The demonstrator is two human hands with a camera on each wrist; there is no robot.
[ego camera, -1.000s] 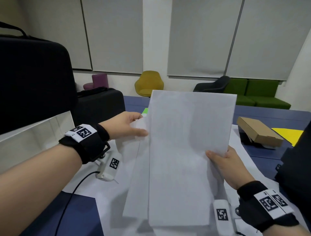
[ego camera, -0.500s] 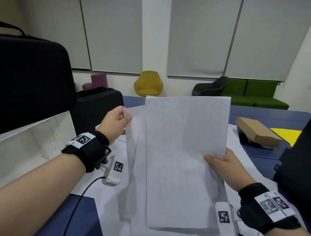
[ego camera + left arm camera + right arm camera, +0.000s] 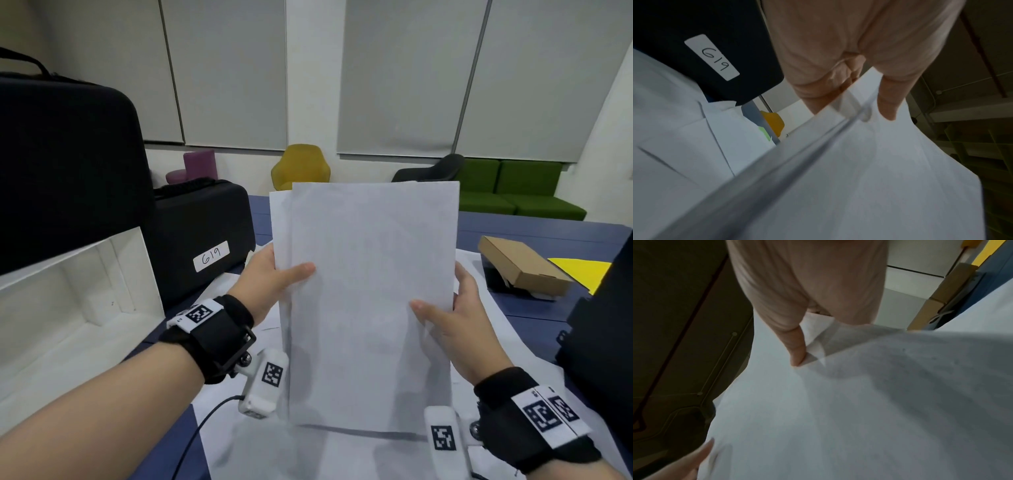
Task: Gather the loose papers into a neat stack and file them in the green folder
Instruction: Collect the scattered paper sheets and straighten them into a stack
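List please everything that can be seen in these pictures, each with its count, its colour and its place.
papers: a few sheets, white, held upright over the table, edges not flush; more lie flat underneath
table: one, blue, under everything
cases: two, black, on the left; the smaller one has a label "G19"
tray: one, white, near left
box: one, brown cardboard, on the right
yellow sheet: one, far right edge of the table
chairs: one yellow, one black, by the far wall
sofa: one, green, back right
stool: one, purple, back left
left hand: pinches the papers' left edge
right hand: pinches the papers' right edge
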